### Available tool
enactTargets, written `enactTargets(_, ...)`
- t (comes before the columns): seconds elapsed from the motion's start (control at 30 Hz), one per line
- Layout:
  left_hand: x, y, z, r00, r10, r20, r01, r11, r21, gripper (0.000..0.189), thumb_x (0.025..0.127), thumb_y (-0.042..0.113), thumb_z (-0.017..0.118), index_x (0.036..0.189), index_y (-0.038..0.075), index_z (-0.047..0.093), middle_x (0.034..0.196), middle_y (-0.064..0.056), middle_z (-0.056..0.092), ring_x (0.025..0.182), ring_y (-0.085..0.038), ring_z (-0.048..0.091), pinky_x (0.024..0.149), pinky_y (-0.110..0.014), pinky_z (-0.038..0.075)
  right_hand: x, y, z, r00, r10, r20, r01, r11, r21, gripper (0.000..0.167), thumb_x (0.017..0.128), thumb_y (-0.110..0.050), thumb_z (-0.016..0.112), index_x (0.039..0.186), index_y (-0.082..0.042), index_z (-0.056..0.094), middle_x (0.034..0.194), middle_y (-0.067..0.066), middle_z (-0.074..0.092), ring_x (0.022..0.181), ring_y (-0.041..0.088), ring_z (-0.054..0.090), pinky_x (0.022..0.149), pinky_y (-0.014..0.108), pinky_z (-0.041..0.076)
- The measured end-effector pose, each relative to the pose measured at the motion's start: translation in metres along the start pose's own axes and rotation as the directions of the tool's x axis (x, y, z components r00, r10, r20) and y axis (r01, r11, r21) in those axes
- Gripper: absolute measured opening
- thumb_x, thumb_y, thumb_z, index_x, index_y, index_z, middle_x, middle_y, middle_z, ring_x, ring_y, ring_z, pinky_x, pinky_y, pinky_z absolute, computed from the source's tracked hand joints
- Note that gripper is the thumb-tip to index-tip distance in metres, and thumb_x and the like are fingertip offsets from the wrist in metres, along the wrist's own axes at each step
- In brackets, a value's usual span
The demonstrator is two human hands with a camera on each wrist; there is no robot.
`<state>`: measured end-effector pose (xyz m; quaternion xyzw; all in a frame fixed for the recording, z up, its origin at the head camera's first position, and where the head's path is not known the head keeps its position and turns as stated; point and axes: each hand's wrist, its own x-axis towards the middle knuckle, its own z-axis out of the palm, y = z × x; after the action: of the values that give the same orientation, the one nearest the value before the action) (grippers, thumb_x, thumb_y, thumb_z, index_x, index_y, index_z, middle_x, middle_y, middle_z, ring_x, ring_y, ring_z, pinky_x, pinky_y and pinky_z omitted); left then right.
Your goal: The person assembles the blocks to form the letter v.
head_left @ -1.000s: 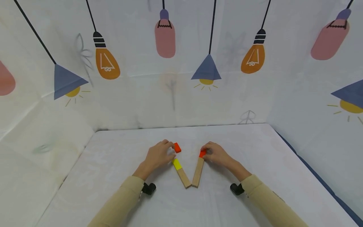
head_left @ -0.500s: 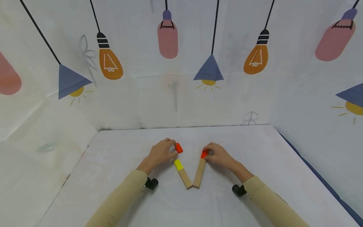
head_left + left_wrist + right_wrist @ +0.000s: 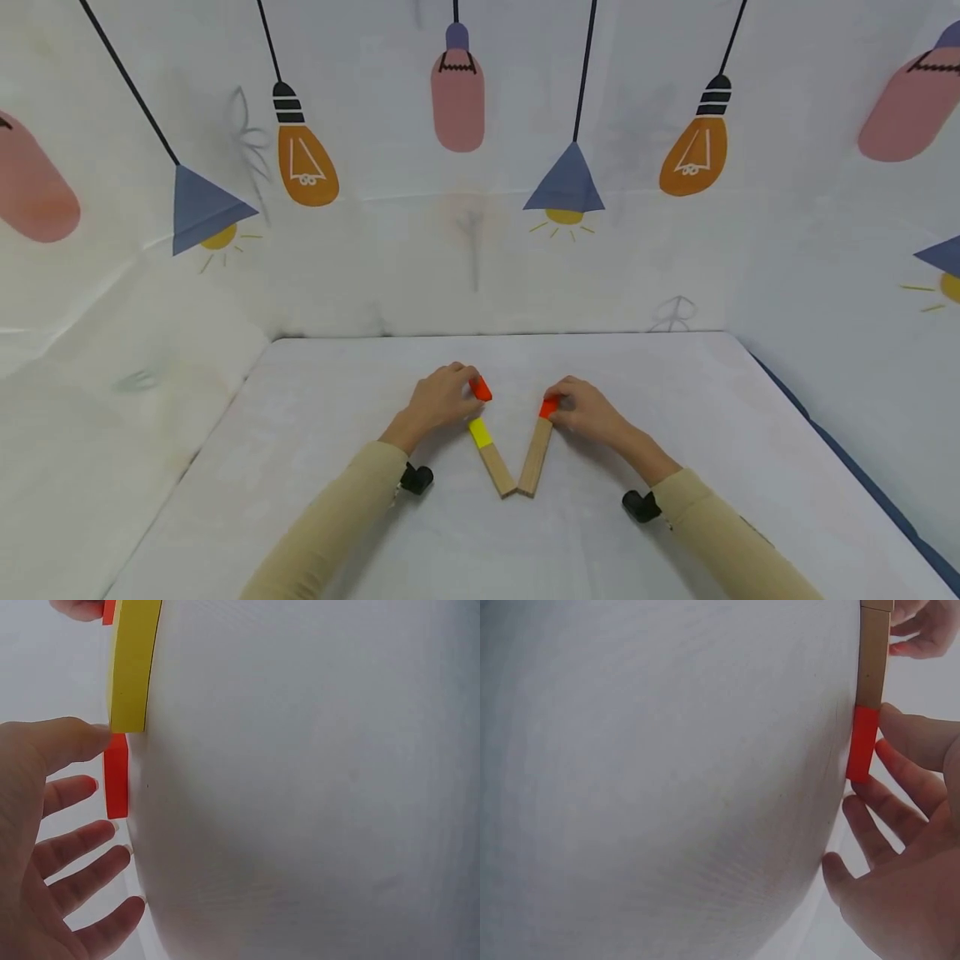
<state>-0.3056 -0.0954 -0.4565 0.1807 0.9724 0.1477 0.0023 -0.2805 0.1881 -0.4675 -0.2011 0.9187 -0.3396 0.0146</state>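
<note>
In the head view my left hand (image 3: 441, 397) holds a small red block (image 3: 481, 388) between thumb and fingers, just beyond the far end of a yellow block (image 3: 480, 432). That yellow block leads into a plain wooden block (image 3: 498, 472). My right hand (image 3: 591, 412) pinches a second red block (image 3: 549, 407) against the far end of another plain wooden block (image 3: 536, 458). The two rows meet at their near ends in a V. From the left wrist, the thumb lies where the yellow block (image 3: 133, 667) and the red block (image 3: 116, 777) come close.
The blocks lie on a white-covered table (image 3: 637, 550). Behind it stands a white wall sheet (image 3: 390, 267) printed with hanging lamps and bulbs. Black wrist cameras (image 3: 417, 478) sit under both sleeves.
The whole head view has shifted, so the scene sits further right. The left red block has tilted slightly in the left hand. The right hand keeps its grip on its red block.
</note>
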Motion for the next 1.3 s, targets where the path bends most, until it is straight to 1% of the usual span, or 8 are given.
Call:
enactTargets(0.2,-0.0011,0.0022,0.0012,1.000,0.011,-0.016,-0.011,1.000,-0.005,0.032,0.089,0.038,0.067,0.118,0.024,0.064,0.128,-0.001,0.061,0.102,-0.019,0.058,0.084,-0.040,0.053,-0.0009,0.0021,-0.0009,1.000,-0.008,-0.004,0.008,1.000,0.005,0.026,0.084,-0.007,0.072,0.109,-0.009,0.070,0.110,0.004,0.065,0.112,0.027,0.059,0.103,0.051,0.044)
enactTargets(0.43,0.0004,0.0028,0.0023,1.000,0.015,-0.016,-0.015,1.000,-0.007,0.029,0.088,0.037,0.068,0.113,0.023,0.064,0.119,0.002,0.063,0.096,-0.017,0.056,0.080,-0.037,0.052,-0.0002,0.0028,-0.0001,1.000,-0.008,-0.004,0.008,1.000,0.015,0.026,0.084,-0.006,0.073,0.110,-0.008,0.070,0.111,0.005,0.066,0.113,0.028,0.059,0.103,0.052,0.044)
enactTargets(0.63,0.0017,0.0051,0.0018,1.000,0.020,-0.015,-0.020,1.000,-0.016,0.029,0.088,0.034,0.067,0.114,0.022,0.064,0.116,0.002,0.065,0.096,-0.017,0.056,0.082,-0.037,0.051,-0.0012,0.0022,-0.0013,1.000,-0.021,-0.019,0.022,1.000,0.010,0.027,0.084,-0.006,0.073,0.111,-0.006,0.070,0.110,0.007,0.066,0.112,0.030,0.059,0.102,0.052,0.044)
enactTargets(0.77,0.0030,0.0041,0.0040,0.999,0.027,-0.029,-0.027,1.000,-0.016,0.026,0.087,0.032,0.067,0.111,0.023,0.065,0.110,0.004,0.065,0.094,-0.016,0.056,0.079,-0.037,0.050,-0.0017,0.0026,-0.0023,0.999,-0.042,-0.024,0.043,0.999,0.017,0.027,0.084,-0.006,0.074,0.110,-0.005,0.070,0.109,0.008,0.067,0.111,0.030,0.060,0.101,0.052,0.044)
enactTargets(0.87,0.0043,0.0026,0.0061,0.998,0.032,-0.046,-0.033,0.999,-0.010,0.023,0.087,0.031,0.068,0.109,0.024,0.065,0.108,0.006,0.065,0.094,-0.015,0.057,0.077,-0.036,0.050,-0.0019,0.0031,-0.0026,0.998,-0.057,-0.022,0.058,0.998,0.017,0.026,0.084,-0.006,0.074,0.110,-0.005,0.070,0.108,0.008,0.067,0.110,0.030,0.060,0.100,0.052,0.045)
enactTargets(1.13,0.0054,0.0014,0.0072,0.998,0.021,-0.054,-0.023,0.999,-0.040,0.023,0.086,0.031,0.069,0.107,0.021,0.066,0.101,0.007,0.066,0.082,-0.012,0.056,0.074,-0.030,0.049,-0.0016,0.0033,-0.0016,0.999,-0.044,-0.010,0.044,0.999,0.007,0.026,0.084,-0.007,0.073,0.110,-0.006,0.069,0.109,0.007,0.066,0.111,0.030,0.060,0.101,0.052,0.045)
enactTargets(1.3,0.0035,0.0005,0.0051,0.999,0.013,-0.047,-0.015,0.999,-0.045,0.024,0.086,0.032,0.070,0.107,0.021,0.065,0.098,0.007,0.066,0.080,-0.012,0.055,0.074,-0.030,0.048,-0.0014,0.0020,-0.0021,0.999,-0.036,-0.009,0.036,0.999,0.005,0.027,0.085,-0.008,0.073,0.111,-0.006,0.069,0.109,0.007,0.066,0.112,0.030,0.059,0.102,0.052,0.044)
